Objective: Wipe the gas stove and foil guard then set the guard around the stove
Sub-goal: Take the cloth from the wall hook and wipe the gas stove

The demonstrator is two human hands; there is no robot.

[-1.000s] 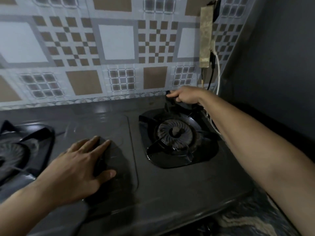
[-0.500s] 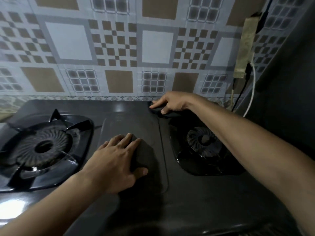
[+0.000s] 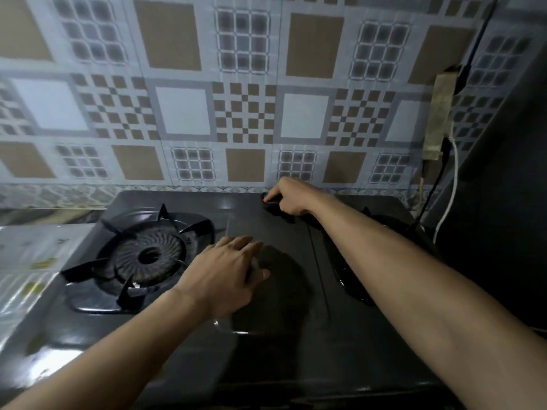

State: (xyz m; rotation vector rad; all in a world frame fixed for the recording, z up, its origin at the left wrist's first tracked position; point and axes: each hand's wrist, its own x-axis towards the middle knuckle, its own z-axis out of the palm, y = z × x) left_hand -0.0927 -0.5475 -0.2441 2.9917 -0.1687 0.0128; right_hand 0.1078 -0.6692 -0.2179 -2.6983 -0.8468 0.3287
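**Wiping the back edge of the gas stove**

Filling most of the view, the black gas stove [image 3: 266, 335] sits against a patterned tile wall [image 3: 183, 113]. The right hand [image 3: 288, 199] reaches to the stove's rear middle, fingers curled and pinching a dark cloth [image 3: 276, 210] against the top; the cloth blends into the surface, so its outline is uncertain. The left hand [image 3: 225, 273] lies flat on the centre panel, fingers spread and holding nothing. The left burner [image 3: 148, 257] with its pan support is in plain sight; the right forearm [image 3: 399, 276] crosses over and hides most of the right burner [image 3: 355, 279]. A shiny foil guard [image 3: 32, 267] lies left of the stove, touching its side. White and black cables [image 3: 444, 202] hang down at the right corner. No writing is legible.
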